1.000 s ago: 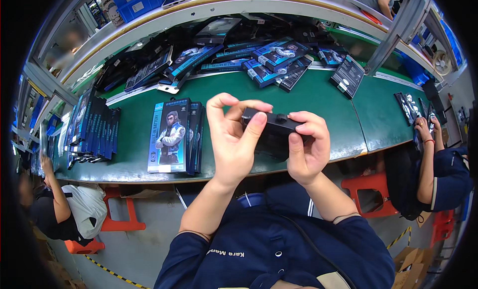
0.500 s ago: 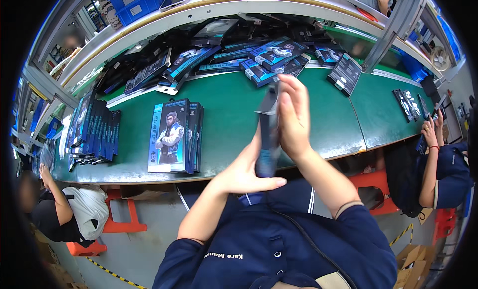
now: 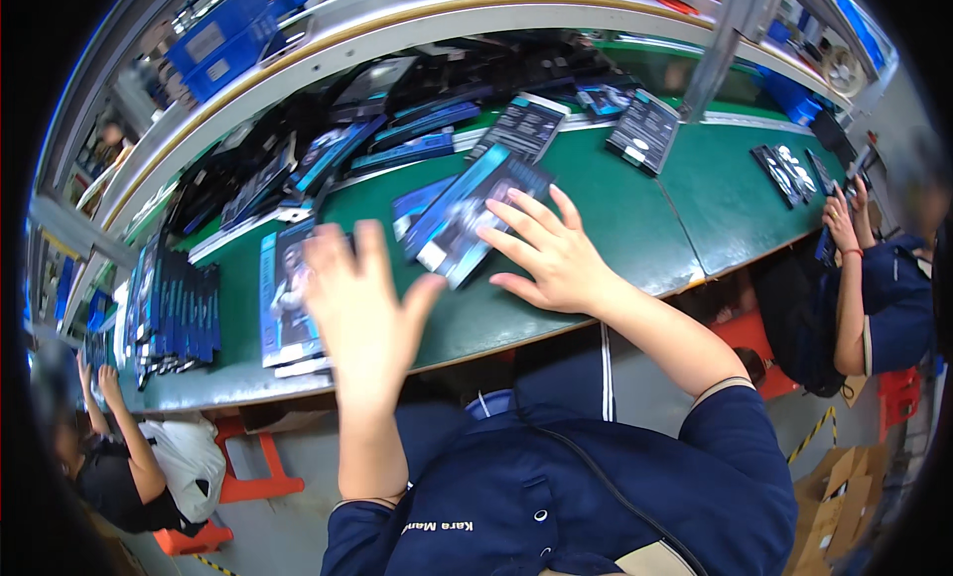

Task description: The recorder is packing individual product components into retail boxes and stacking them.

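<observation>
My left hand (image 3: pixel 362 313) is blurred by motion, with its fingers spread over the right side of a short stack of flat retail boxes (image 3: pixel 281 303); whether it touches them I cannot tell. The stack's top box is dark with a light-blue strip and a printed figure. Fingers apart, my right hand (image 3: pixel 556 258) lies on the right side of a tilted dark-blue box (image 3: pixel 467 219). Beneath that one, another blue box (image 3: pixel 412 204) sticks out to the left.
A row of similar boxes (image 3: pixel 179 313) stands at the left. Behind, a heap of boxes (image 3: pixel 347 129) lies under a shelf (image 3: pixel 417 15). One box (image 3: pixel 643 131) rests face down near a metal post (image 3: pixel 730 50). Co-workers' hands (image 3: pixel 844 214) handle items at the right.
The box that was upright between my palms is no longer there. My left hand has moved left to the stack, my right hand onto a box drawn nearer from the heap. The view has shifted.
</observation>
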`<state>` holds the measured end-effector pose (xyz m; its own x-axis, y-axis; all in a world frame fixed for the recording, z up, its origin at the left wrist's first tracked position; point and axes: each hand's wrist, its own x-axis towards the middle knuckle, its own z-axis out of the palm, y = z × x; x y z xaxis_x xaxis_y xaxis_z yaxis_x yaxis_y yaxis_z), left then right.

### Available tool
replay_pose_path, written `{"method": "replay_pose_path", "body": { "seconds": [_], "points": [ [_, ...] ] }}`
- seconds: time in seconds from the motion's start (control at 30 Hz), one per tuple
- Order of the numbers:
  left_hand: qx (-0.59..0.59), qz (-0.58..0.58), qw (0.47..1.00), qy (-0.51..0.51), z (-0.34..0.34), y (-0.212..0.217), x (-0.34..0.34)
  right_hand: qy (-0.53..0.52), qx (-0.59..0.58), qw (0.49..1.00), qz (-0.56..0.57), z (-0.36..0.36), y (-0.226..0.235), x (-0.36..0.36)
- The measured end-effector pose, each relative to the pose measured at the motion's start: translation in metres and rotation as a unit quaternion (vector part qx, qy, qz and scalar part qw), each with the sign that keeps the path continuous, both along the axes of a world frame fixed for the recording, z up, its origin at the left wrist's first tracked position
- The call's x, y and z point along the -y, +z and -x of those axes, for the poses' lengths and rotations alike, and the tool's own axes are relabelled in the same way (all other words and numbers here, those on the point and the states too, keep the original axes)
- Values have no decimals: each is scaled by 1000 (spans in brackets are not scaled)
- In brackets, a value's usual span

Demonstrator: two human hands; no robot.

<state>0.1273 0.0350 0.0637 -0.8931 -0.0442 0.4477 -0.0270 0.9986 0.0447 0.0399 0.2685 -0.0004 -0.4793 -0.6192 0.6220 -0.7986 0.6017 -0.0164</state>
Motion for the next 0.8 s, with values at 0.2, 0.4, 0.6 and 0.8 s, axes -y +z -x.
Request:
{"method": "replay_pose_path", "body": {
  "seconds": [0.2,0.4,0.6,0.8],
  "points": [
    [88,3,953,-290,6,-43,-52,-455,-55,885,80,68,-26,-210],
    [100,-37,929,-355,55,-32,-52,-742,84,665,10,84,-29,-424],
    [130,-120,912,-371,37,12,-34,-695,55,716,-32,68,-21,-394],
    [261,-184,875,-365,12,10,1,-731,-3,618,291,28,-36,-401]
  ]
}}
